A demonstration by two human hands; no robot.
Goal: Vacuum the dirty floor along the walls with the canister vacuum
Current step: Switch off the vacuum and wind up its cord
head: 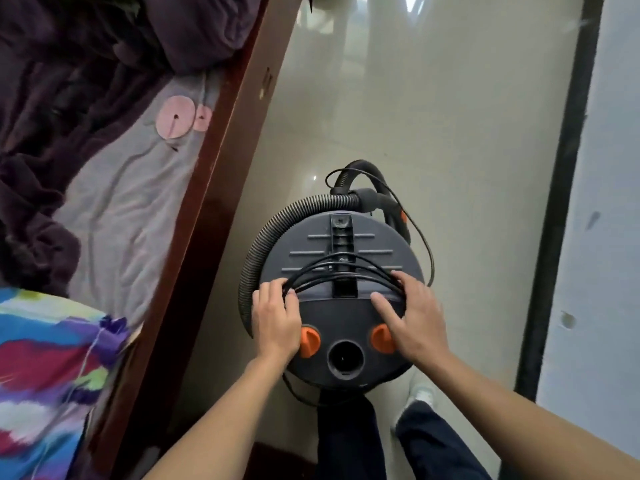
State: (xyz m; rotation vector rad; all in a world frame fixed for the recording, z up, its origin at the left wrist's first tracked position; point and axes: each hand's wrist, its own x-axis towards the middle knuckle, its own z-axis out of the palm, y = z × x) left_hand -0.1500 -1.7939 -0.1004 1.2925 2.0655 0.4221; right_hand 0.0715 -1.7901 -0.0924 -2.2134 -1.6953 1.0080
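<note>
**Both hands on the cord atop the vacuum, between bed and wall**

A pale, glossy tiled floor [433,116] runs from near to far down the middle of the scene. On the left stands a bed with a dark red wooden frame [221,174], a grey sheet [131,202] and a rumpled purple blanket [52,98]. A brightly coloured cloth [45,358] lies at its near end. On the right is a white wall [609,202] edged with a dark skirting strip [561,202].

The canister vacuum [346,313] stands upright on the floor directly in front of you, between bed and wall, its round grey lid facing up. Its ribbed black hose [256,251] curves round the left and far sides of the body.

A black power cord [339,268] lies looped across the lid's handle. Your left hand [277,320] curls its fingers round the loops at the left. Your right hand [419,317] hooks its fingers over them at the right, thumb stretched out on the lid.

Two orange knobs [310,341] flank a round open port [345,358] on the near side. Your dark trouser legs [349,438] and a pale shoe [422,393] show just below.
</note>
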